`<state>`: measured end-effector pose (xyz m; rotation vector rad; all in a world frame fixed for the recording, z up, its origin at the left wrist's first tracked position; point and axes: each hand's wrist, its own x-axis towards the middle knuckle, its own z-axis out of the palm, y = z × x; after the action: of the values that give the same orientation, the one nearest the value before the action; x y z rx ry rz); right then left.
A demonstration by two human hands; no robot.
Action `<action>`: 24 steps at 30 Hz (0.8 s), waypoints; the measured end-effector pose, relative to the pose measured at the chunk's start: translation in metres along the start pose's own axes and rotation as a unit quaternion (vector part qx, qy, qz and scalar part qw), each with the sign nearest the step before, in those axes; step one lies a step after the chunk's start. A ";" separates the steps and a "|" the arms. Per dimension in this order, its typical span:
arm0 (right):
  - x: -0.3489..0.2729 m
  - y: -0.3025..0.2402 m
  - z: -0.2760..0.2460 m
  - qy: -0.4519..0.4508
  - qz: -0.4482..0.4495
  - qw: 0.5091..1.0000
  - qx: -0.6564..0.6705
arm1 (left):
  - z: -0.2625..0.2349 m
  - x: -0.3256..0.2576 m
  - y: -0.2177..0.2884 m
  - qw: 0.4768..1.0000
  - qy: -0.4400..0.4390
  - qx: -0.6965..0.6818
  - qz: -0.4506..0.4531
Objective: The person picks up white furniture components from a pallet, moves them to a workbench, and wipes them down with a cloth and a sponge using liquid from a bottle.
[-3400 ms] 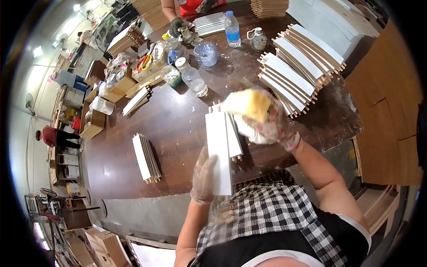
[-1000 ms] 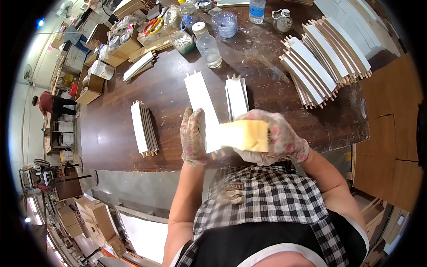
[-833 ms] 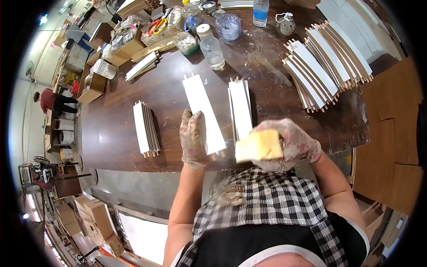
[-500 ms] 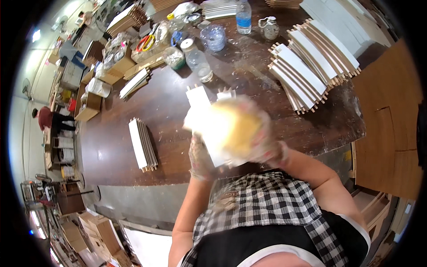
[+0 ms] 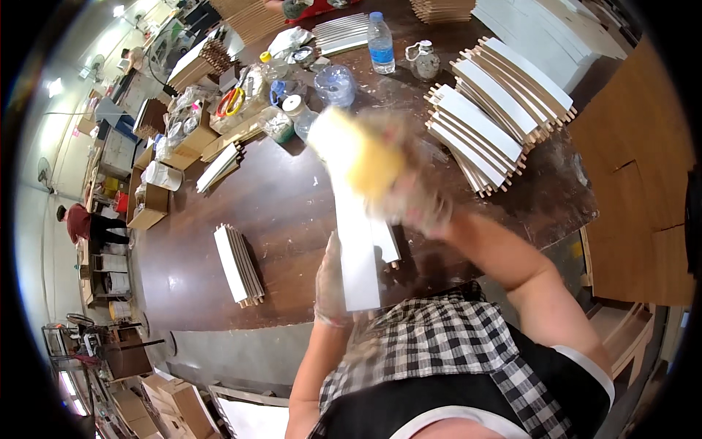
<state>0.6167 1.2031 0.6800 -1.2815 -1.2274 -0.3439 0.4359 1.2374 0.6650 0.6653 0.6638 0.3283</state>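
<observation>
My gloved left hand grips the left edge of a long white wooden slat near its close end. The slat points away from me over the table. In my gloved right hand is a yellow sponge-like pad, smeared by motion, over the far part of the slat. That hand's fingers are blurred, but they close round the pad. Another white slat with a wooden peg at its end lies just right of the first, partly covered.
A small stack of white slats lies left on the brown table. Larger stacks fill the far right. Bottles, a blue plastic container, scissors and open cartons stand along the far left.
My right hand has swept the yellow pad toward the slat's far end. The slat's near end now shows closer to me, with my left hand lower along its edge. The whole view has shifted slightly.
</observation>
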 end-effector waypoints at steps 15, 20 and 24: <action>-0.024 -0.028 0.007 0.031 0.257 0.836 0.485 | 0.005 0.014 0.010 0.995 -0.062 -0.083 0.012; -0.035 0.002 0.013 0.137 0.297 0.693 0.643 | -0.033 0.027 -0.005 0.943 -0.184 0.208 0.185; -0.055 0.027 0.026 0.106 0.343 0.661 0.658 | -0.020 0.038 -0.022 0.818 -0.034 0.409 0.404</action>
<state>0.6039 1.2119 0.6152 -0.2670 -0.4046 0.8437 0.4524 1.2487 0.6211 1.7956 0.3944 0.8152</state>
